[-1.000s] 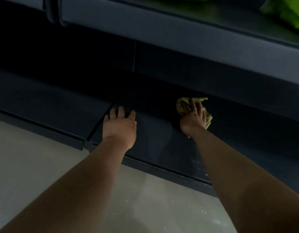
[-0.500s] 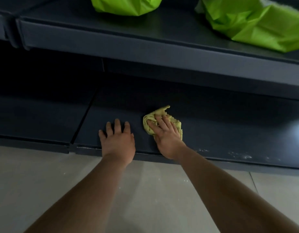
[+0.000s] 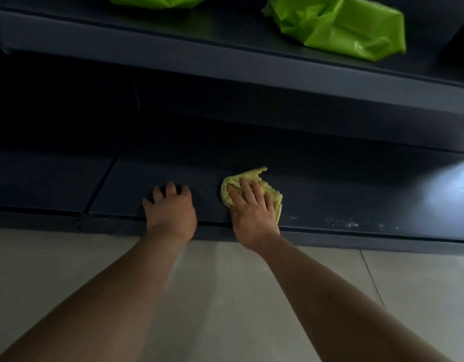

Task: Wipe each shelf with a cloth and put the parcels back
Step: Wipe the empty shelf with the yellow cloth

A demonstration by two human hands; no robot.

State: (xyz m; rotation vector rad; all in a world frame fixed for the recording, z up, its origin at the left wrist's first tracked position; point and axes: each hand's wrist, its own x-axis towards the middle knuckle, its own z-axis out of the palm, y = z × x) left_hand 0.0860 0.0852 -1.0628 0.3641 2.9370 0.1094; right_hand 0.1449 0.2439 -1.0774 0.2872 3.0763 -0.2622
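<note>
A crumpled yellow cloth (image 3: 251, 175) lies on the dark bottom shelf (image 3: 356, 194), close to its front edge. My right hand (image 3: 254, 212) presses down on the cloth with its fingers laid fairly straight over it. To the left, my left hand (image 3: 170, 210) rests on the bare shelf with its fingertips bent and holds nothing. A bright green parcel (image 3: 340, 27) lies on the upper shelf (image 3: 225, 61) at the right. Another green parcel (image 3: 157, 0) shows at the top edge.
White specks of dust (image 3: 348, 223) sit along the bottom shelf's front edge, right of the cloth. A seam (image 3: 102, 181) splits the bottom shelf left of my hands. A pale tiled floor (image 3: 225, 296) runs in front of the shelving.
My right hand has drawn the cloth from the back of the shelf toward the front edge. My left hand has slid back to the edge, fingertips now bent. The view has tilted up.
</note>
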